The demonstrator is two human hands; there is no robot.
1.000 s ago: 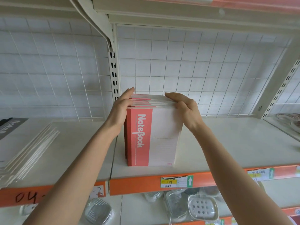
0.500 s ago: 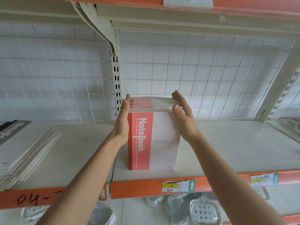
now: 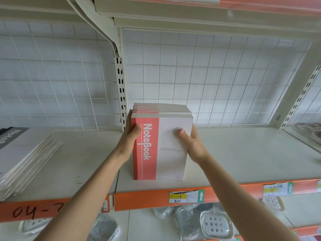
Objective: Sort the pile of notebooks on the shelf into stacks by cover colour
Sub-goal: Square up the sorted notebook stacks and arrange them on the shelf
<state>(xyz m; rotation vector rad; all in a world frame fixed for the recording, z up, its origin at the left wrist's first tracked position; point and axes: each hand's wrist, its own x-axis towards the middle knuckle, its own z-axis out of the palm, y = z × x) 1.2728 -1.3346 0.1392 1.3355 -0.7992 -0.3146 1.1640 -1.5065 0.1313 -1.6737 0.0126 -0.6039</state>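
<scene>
Head view. The red notebook stack (image 3: 161,146) stands upright on its lower edges on the shelf (image 3: 243,153), close to the front lip. Its front cover faces the camera, w/ a red band lettered "NoteBook" down the left side and a white panel on the right. The top edges of the copies behind it show in red and white, stepping back slightly. The left hand (image 3: 131,136) grips the stack at its spine side. The thumb is pressed on the red band near the top, and the fingers wrap round behind, hidden by the stack. The right hand (image 3: 192,143) grips the opposite side. Its thumb lies flat on the white panel, and the fingers curl round the open edge, their tips not visible. Both forearms reach up from the bottom of the frame. Well left of the red stack, a grey notebook stack (image 3: 22,153) lies flat on the same shelf, its layers slid askew. Behind the red stack is a white wire grid (image 3: 208,75), and a slotted upright (image 3: 121,87) rises just behind the stack's left corner. Directly below the stack, the orange shelf strip (image 3: 147,199) carries a price label (image 3: 186,196) w/ a green arrow, approx. under the stack's right edge. Below that, clear soap dishes (image 3: 215,225) sit on the next level down.
</scene>
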